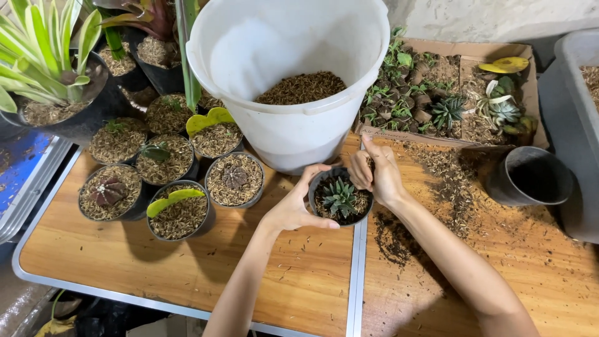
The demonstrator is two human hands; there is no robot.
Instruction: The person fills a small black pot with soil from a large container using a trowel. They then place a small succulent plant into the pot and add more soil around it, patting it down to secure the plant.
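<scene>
A wooden folding table (187,262) with a metal rim and a metal seam down its middle carries a potting bench in miniature, seen from above. At the back stands a large white bucket (293,68) part-filled with brown husk-like potting mix; to its right lies a shallow cardboard tray (530,93) of small succulents, and further right an empty dark pot (530,175) beside spilled mix. On the left sits a cluster of small dark pots (168,168) already topped with the same mix, some holding cacti or leafy cuttings. At centre, straddling the seam just in front of the bucket, is the small black pot (340,198) holding a green rosette succulent (340,196). The left hand (293,209) cups the pot's left wall, thumb and fingers spread and curved around the rim, touching it. The right hand (374,171) hovers over the pot's far right rim with fingers drawn together in a pinch, the forefinger raised; whether they enclose a pinch of mix cannot be told. To do this step well, it seems best to keep the pot steady with the cupping hand, hold the rosette upright and centred, and work the material in around the base in small amounts, keeping grains off the leaves and pressing lightly so the roots are not crushed.
</scene>
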